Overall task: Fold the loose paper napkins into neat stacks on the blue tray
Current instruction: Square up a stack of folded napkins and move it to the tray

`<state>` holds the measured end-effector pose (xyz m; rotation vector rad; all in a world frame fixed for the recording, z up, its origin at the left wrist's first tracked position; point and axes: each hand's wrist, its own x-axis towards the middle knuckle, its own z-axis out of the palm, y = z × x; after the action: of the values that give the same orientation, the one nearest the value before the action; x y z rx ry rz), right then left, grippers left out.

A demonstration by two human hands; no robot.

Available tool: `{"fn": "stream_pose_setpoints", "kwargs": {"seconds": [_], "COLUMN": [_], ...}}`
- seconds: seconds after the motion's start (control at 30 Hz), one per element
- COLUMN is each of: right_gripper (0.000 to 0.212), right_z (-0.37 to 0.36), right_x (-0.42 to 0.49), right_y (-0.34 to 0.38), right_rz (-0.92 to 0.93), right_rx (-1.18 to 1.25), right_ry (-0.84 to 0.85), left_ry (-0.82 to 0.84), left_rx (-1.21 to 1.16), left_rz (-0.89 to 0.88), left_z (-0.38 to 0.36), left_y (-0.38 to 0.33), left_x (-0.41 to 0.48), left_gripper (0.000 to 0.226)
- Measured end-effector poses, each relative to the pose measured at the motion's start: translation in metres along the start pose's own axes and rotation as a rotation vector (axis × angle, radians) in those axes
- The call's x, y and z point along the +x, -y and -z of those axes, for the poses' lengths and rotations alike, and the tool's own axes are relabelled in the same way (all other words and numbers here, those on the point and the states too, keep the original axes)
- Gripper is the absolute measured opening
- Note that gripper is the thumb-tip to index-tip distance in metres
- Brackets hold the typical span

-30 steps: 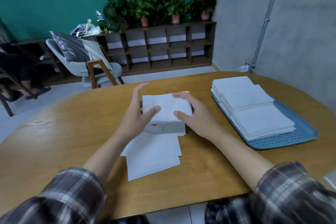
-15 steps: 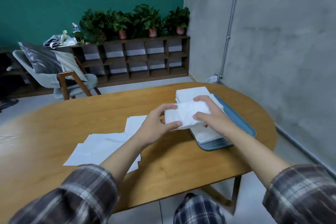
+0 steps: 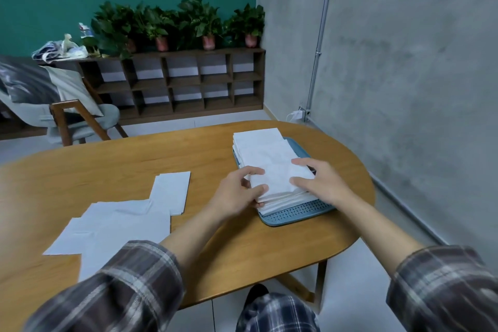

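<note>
The folded napkin (image 3: 280, 178) tops the near stack on the blue tray (image 3: 293, 215). The left hand (image 3: 238, 195) seemingly pinches its 9 o'clock edge; the right hand (image 3: 322, 183) presses flat at 3 o'clock.

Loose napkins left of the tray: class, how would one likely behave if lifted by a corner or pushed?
Probably floppy: the loose napkins are thin single sheets lying flat. Likely very light, so a push may slide or crumple one on the smooth table.
</note>
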<state>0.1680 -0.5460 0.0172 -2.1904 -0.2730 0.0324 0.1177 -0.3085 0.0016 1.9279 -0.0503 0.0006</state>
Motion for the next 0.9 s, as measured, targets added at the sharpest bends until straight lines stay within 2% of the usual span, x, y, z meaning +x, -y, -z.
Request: {"fn": "stream_pose_setpoints", "kwargs": {"seconds": [0.3, 0.57, 0.73, 0.8, 0.9], "right_gripper": [0.053, 0.051, 0.049, 0.049, 0.054], "right_z": [0.005, -0.002, -0.007, -0.005, -0.004], "right_x": [-0.003, 0.000, 0.001, 0.002, 0.008], "right_y": [-0.001, -0.003, -0.008, -0.008, 0.001], "right_rz": [0.057, 0.062, 0.032, 0.086, 0.251], "right_rx": [-0.150, -0.158, -0.259, -0.327, -0.449], "right_ry": [0.071, 0.024, 0.018, -0.003, -0.050], "left_ry": [-0.030, -0.050, -0.061, -0.110, -0.292], "left_rx": [0.121, 0.122, 0.177, 0.312, 0.562], "left_rz": [-0.050, -0.051, -0.056, -0.113, -0.342], "left_z": [-0.003, -0.001, -0.004, -0.004, -0.007], "left_y": [0.000, 0.006, 0.006, 0.008, 0.006], "left_x": [-0.001, 0.002, -0.001, 0.000, 0.003], "left_gripper": [0.033, 0.034, 0.036, 0.036, 0.040]}}
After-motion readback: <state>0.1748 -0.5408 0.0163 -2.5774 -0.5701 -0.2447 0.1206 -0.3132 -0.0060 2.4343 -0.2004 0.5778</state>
